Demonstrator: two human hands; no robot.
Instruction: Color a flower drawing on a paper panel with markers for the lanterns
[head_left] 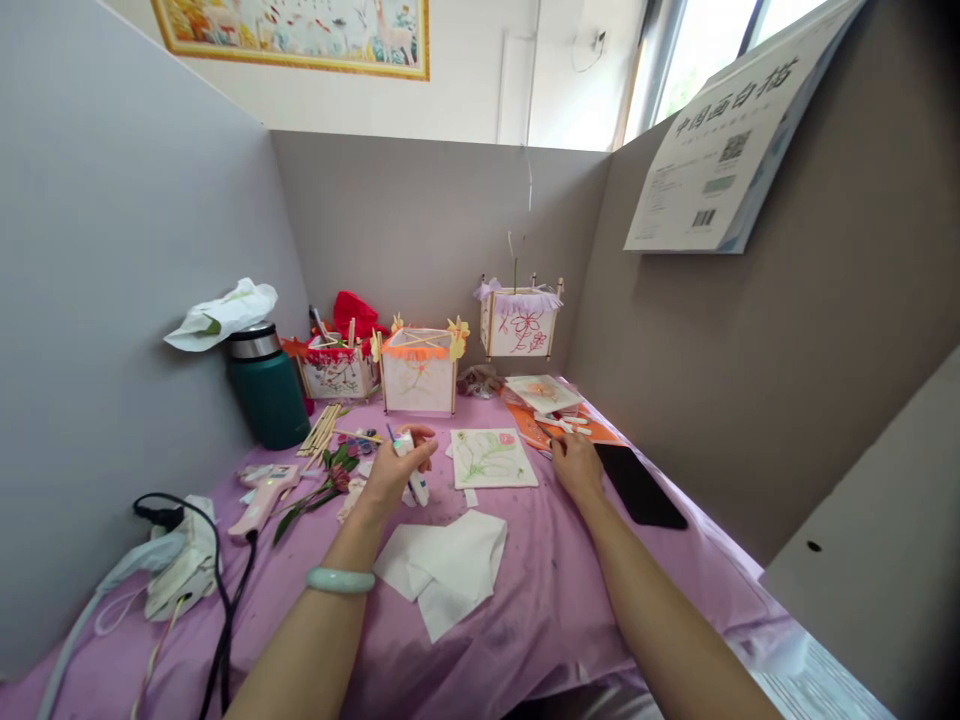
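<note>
Well, the left hand (391, 470) grips a small white object (418, 487); the right hand (576, 465) curls beside a flat black rectangular slab (641, 487) (holding anything? can't tell). Between them, a square white flower-patterned panel (493, 459) lies on the purple-draped surface (551, 600).

Card (493, 458): white, squarish, flat before me, drawn side up, green stems and leaves, pink bloom near far right corner | White tool (418, 488): slim, tilted, gripped in my left hand (401, 462), kind unclear to me
</note>
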